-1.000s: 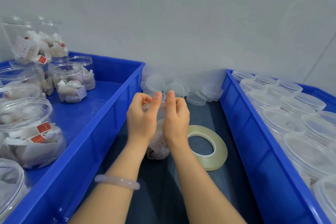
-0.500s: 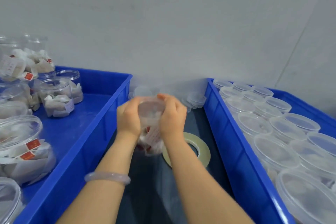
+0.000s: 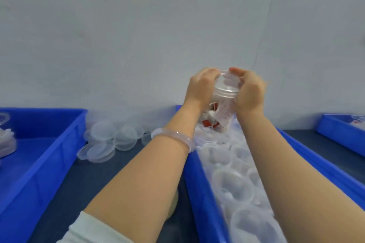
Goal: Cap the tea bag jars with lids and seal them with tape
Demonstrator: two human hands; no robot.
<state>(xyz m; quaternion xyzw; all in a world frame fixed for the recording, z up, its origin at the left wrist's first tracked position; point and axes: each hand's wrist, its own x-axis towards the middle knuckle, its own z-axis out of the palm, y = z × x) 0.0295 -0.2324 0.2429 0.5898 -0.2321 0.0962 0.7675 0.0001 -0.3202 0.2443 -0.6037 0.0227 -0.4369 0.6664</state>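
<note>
Right of the frame's centre, both hands hold a clear tea bag jar (image 3: pixel 222 108) up in the air against the pale wall (image 3: pixel 138 25). The left hand (image 3: pixel 199 86) curls its fingers round the jar's upper left side, and the right hand (image 3: pixel 249 92) wraps round the opposite side with its thumb at the rim. Both are clamped on the jar near its top. A clear lid (image 3: pixel 227 84) sits on the mouth (whether it is fully seated I cannot tell, as the frame is blurred). The jar tilts, its base toward the lower left, and tea bags with red tags (image 3: pixel 209 124) show through the wall of it.

A pale bracelet (image 3: pixel 173 138) circles the left wrist. Below the hands, a blue bin (image 3: pixel 197 183) runs to the lower right, packed with capped clear jars (image 3: pixel 233 183). At the left edge stands another blue bin (image 3: pixel 49 144), and loose lids (image 3: pixel 110 140) lie heaped on the dark table (image 3: pixel 118 173) between the two. A sliver of yellowish tape roll (image 3: pixel 174 205) shows beside the left forearm. A third blue bin (image 3: pixel 341 132) sits at the far right.
</note>
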